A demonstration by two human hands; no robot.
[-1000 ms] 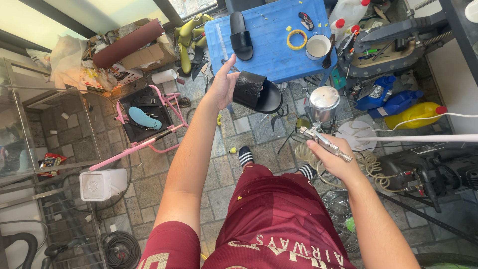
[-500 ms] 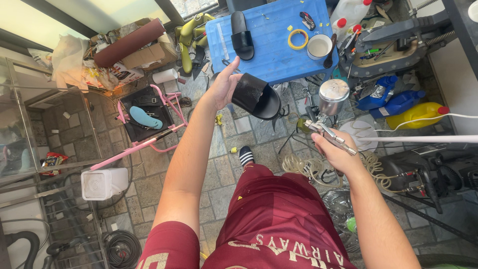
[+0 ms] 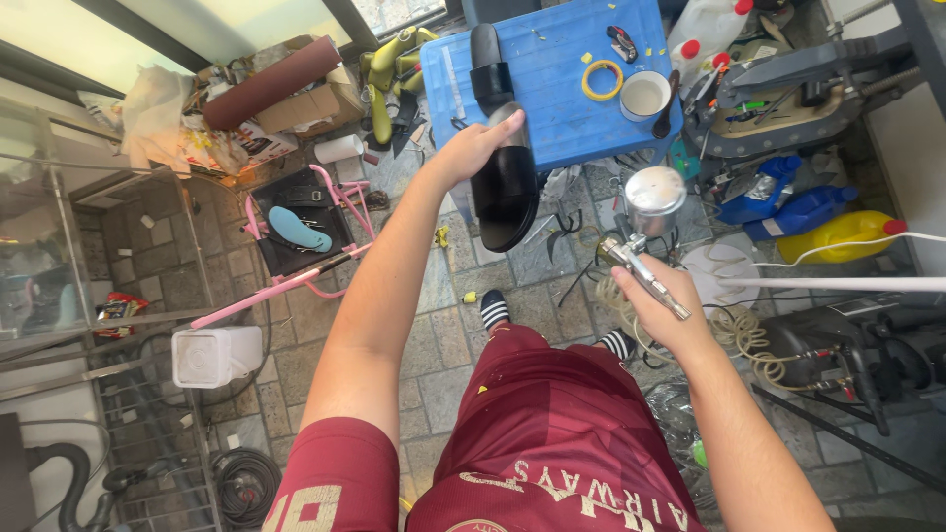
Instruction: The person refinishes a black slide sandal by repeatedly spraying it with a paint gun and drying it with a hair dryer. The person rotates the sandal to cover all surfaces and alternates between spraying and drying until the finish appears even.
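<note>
1. View looking down from a seated person's head, over a maroon shirt and shorts, onto a cluttered workshop floor of stone tiles.
2. The left hand (image 3: 480,148) is stretched forward with its fingers closed around a black slide sandal (image 3: 505,182), holding it up in the air just in front of a blue worktop (image 3: 562,94).
3. The right hand (image 3: 662,313) is clamped around a metal airbrush spray gun (image 3: 641,264) with a silver cup on top; its nozzle points toward the sandal but sits a little apart from it.
4. A second black sandal (image 3: 489,67) lies on the blue worktop, alongside a yellow tape roll (image 3: 601,80) and a white cup (image 3: 645,95).
5. The step in hand looks like spraying the held sandal: it is lifted and presented to the gun.
6. The next move would likely call for a steady aim at the sandal's surface while the left hand turns it.
</note>
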